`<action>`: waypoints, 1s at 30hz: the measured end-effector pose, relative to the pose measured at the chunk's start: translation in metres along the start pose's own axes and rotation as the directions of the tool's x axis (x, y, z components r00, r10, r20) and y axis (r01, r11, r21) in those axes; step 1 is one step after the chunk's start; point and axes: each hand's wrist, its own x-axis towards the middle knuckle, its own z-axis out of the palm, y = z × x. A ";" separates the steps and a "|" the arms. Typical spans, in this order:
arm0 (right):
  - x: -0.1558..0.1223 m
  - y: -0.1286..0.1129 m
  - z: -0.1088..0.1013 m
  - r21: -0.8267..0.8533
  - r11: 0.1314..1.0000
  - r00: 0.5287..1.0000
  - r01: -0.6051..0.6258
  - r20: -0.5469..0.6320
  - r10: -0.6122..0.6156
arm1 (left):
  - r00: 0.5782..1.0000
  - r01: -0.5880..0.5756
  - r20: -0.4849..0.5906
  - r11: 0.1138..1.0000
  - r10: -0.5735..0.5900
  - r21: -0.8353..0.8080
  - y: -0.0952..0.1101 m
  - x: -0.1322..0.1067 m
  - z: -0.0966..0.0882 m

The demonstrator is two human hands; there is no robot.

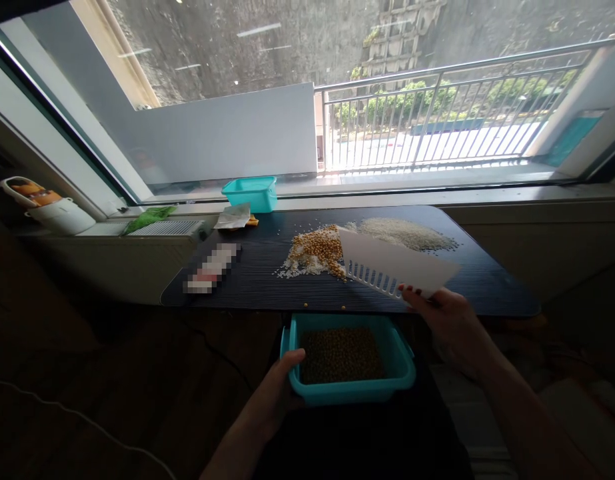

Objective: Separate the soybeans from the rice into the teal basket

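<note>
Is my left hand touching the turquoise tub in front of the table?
Touching. The head view shows the left hand at the left side of the turquoise tub, its thumb lying over the rim.

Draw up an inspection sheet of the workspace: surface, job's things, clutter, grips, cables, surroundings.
Surface: dark wood-grain tabletop; two loose golden beans near the front edge.
Job's things: white slotted plastic sheet, at the mixed heap of golden beans and white grains; separate white-grain heap, right rear; turquoise rectangular plastic tub containing brownish beans.
Clutter: smaller turquoise plastic bin, flat pale packet, pixelated item.
Grips: left hand on the tub's left side; right hand holding the sheet.
Cables: white cable, lower left; thin dark cable beneath the tabletop's left part.
Surroundings: metal railing outside the window.
</note>
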 end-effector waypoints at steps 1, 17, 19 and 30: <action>0.002 -0.001 0.002 -0.007 1.000 1.000 0.001 0.008 -0.001 | 1.000 -0.002 0.001 1.000 0.002 -0.003 0.000 0.000 -0.001; -0.021 -0.022 -0.001 0.019 0.997 0.982 -0.075 0.176 0.071 | 0.999 -0.029 -0.042 0.999 0.028 -0.018 0.002 0.000 -0.014; -0.026 -0.026 0.001 0.041 0.996 0.967 -0.077 0.247 0.065 | 0.998 -0.042 -0.051 0.999 0.041 -0.024 0.002 0.000 -0.017; -0.010 -0.038 0.044 0.134 0.990 0.940 0.048 0.330 -0.090 | 0.974 -0.050 -0.220 0.999 0.045 -0.016 0.010 -0.015 -0.022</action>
